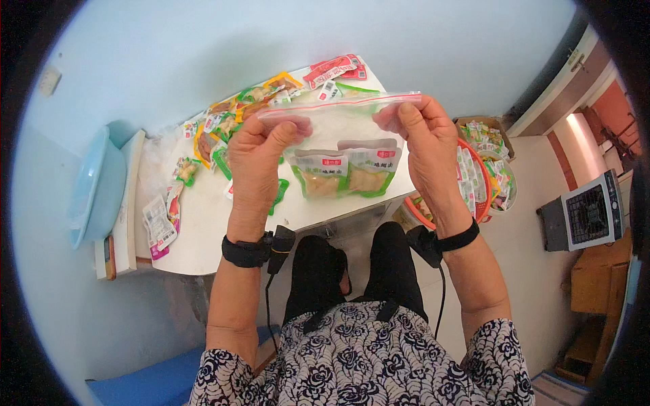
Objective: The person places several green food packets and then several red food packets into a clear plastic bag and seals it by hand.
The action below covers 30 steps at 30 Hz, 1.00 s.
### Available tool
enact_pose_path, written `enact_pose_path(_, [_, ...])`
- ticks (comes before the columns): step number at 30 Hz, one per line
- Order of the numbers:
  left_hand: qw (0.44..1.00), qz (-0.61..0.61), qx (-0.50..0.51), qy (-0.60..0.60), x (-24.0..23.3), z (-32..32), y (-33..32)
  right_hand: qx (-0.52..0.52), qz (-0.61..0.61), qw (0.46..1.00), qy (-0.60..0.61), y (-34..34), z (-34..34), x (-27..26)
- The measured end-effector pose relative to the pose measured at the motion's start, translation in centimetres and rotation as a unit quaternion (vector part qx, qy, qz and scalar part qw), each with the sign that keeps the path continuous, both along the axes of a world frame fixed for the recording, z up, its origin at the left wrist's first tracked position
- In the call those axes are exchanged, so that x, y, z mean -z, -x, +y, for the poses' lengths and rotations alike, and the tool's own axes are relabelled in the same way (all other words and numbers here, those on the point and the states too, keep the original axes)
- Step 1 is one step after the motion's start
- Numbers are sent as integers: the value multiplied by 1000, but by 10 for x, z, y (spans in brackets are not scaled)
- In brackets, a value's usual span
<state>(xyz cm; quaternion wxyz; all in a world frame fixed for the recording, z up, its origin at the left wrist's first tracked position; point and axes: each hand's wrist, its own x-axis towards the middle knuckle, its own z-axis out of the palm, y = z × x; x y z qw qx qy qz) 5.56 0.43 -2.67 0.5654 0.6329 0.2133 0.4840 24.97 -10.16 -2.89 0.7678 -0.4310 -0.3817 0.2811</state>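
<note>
A clear zip bag point(330, 124) with a red line along its closure is stretched between my two hands, above a white table point(203, 233). My left hand point(266, 144) pinches its upper left corner, the thumb in front. At the upper right corner, my right hand point(426, 132) grips it the same way. Two green-and-white food packets point(322, 175) stand side by side in the lower part of the bag. Behind and left of my left hand lie many small packets with green or orange edges point(205, 144). Red packets point(332, 71) lie at the table's far corner.
A light blue basin point(99, 188) leans at the left wall. Right of the table, on the floor, stand an orange basket point(486, 175), a round tub point(514, 190) and a cardboard box point(508, 126), all with packets. An air cooler point(584, 213) stands farther right.
</note>
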Motion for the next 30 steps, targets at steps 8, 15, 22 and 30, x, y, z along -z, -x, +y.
enact_pose_path(8, [996, -77, 24, 46, -2, 7, 8, 13, 20, 1000, -9, 3, -6, -5])
enact_pose_path(15, [994, -93, 25, 46, 1, 8, 11, 17, 16, 999, -31, 5, -10, -3])
enact_pose_path(22, [994, -98, 40, 36, 5, 11, 14, 26, -4, 999, -23, 5, -12, 2])
enact_pose_path(30, [990, -129, 11, 58, -12, -26, 24, 25, 7, 998, -65, 23, -30, -8])
